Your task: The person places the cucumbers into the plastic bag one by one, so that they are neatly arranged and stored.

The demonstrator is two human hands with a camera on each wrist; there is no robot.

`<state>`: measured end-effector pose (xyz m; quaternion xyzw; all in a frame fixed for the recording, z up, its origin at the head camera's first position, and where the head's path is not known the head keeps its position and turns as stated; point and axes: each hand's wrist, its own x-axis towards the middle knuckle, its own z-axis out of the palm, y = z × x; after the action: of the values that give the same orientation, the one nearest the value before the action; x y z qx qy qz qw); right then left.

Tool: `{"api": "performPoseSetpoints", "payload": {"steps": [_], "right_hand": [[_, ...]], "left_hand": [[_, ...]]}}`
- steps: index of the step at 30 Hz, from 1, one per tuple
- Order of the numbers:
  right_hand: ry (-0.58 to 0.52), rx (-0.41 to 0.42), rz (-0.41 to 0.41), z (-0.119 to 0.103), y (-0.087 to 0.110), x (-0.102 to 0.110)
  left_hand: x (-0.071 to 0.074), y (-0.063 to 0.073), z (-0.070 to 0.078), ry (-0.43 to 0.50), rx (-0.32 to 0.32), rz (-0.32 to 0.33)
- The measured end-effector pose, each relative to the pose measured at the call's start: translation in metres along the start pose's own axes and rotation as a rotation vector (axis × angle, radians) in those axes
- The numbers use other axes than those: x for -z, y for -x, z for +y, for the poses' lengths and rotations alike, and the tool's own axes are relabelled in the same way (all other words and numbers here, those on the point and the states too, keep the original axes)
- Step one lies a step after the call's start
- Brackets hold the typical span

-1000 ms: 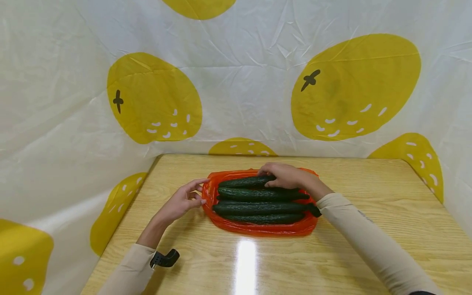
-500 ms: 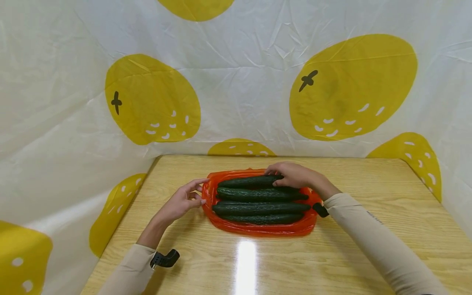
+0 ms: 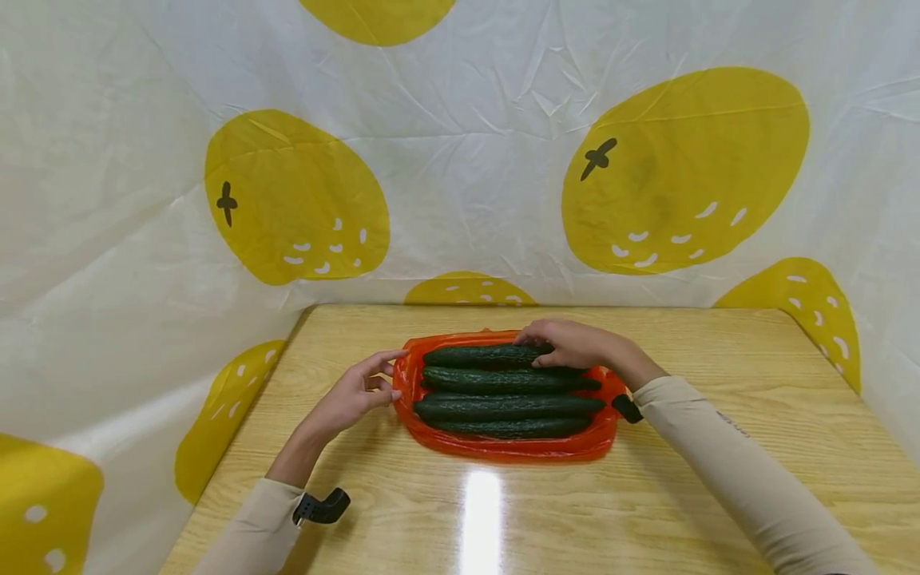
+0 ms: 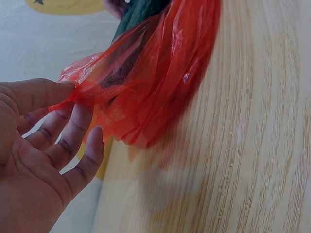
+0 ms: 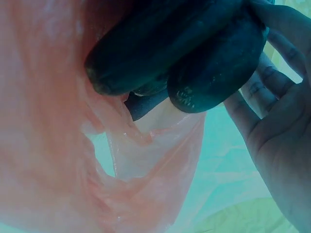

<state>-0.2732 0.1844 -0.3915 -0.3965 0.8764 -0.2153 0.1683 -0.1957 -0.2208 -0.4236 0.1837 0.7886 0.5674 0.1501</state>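
Several dark green cucumbers lie side by side in a red plastic bag on the table, its mouth spread round them. My left hand is at the bag's left end; in the left wrist view its thumb and fingers pinch the thin red film. At the back right, my right hand holds the right end of the farthest cucumber, thumb on the near side. The right wrist view shows cucumber ends against the fingers of that hand, with part of the bag hanging below.
The wooden table runs up to a white cloth with yellow fruit prints at the back and sides. Black straps sit on both wrists. A bright light reflection shows on the table in front of the bag.
My right hand has shifted a little to the right along the farthest cucumber, whose right end rose slightly and is now lower again. My left hand has stayed at the bag's left end.
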Motion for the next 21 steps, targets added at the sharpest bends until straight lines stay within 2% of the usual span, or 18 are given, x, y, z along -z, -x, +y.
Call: {"api": "performPoseSetpoints", "payload": {"steps": [4, 21], "right_hand": [[0.014, 0.021, 0.006, -0.0014, 0.0003, 0.001], [0.016, 0.002, -0.009, -0.001, -0.0011, 0.0031]], "left_hand": [[0.0001, 0.0005, -0.0003, -0.006, 0.002, 0.009], [0.0018, 0.0017, -0.0031, -0.011, -0.003, 0.01]]}}
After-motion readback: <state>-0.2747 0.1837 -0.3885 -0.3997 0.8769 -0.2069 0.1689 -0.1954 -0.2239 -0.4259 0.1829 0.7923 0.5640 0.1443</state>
